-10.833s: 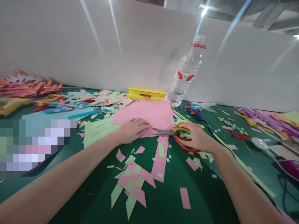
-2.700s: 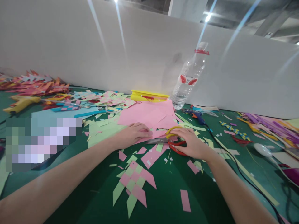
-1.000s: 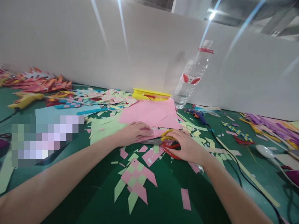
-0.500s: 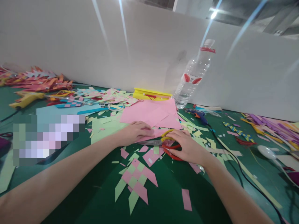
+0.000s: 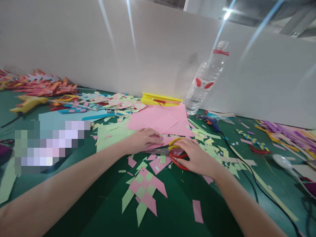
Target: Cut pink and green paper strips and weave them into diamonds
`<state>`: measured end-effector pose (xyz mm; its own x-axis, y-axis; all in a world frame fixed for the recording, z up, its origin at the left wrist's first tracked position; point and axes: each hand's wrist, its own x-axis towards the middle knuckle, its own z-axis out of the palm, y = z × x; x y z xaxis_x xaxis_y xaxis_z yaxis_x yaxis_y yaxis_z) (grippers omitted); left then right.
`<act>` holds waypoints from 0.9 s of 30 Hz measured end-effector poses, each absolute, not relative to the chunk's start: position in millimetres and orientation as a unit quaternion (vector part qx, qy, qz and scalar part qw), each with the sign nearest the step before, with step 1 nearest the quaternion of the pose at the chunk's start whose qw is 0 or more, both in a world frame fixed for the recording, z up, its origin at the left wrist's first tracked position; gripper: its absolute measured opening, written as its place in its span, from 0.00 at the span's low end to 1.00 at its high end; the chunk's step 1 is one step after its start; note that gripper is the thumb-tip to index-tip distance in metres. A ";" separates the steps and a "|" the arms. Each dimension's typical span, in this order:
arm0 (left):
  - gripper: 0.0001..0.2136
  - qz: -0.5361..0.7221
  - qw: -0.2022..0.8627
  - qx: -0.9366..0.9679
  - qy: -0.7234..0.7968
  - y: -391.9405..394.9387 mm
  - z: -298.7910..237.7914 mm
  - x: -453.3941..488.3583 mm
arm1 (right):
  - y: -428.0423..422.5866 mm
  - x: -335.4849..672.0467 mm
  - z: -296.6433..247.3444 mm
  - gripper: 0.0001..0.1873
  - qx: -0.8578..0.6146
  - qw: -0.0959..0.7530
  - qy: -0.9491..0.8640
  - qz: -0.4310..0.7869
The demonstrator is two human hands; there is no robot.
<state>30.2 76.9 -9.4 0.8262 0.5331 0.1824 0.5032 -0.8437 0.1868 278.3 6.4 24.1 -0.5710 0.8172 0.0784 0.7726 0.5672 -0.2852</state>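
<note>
From where I stand, the scissors (image 5: 163, 151) show smooth metal blades and plastic-looking handles. The pink paper (image 5: 158, 118) looks matt; the far bottle (image 5: 206, 74) is clear, glossy plastic; the green bench (image 5: 175, 204) appears smooth.

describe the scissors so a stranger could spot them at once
On the green table, look just in front of the large pink sheet. There the right hand holds the scissors, set apart from nearby paper scraps by their yellow and red handles.

2 bare forearms (image 5: 81, 183), angled inward from either side.
Left hand (image 5: 142, 141): palm down, fingers together, lightly bent, pointing right. Right hand (image 5: 194, 154): curled in a grip, fingers pointing left.
</note>
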 end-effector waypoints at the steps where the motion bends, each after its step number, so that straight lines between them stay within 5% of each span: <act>1: 0.15 0.117 0.067 0.953 0.272 76.9 -9.5 30.1 | 5.9 277.4 24.5 0.16 -0.452 0.103 -0.879 0.110; 27: 0.14 0.142 0.088 0.947 0.273 76.8 -10.3 30.7 | 3.3 276.6 23.1 0.20 -0.442 0.077 -0.892 0.059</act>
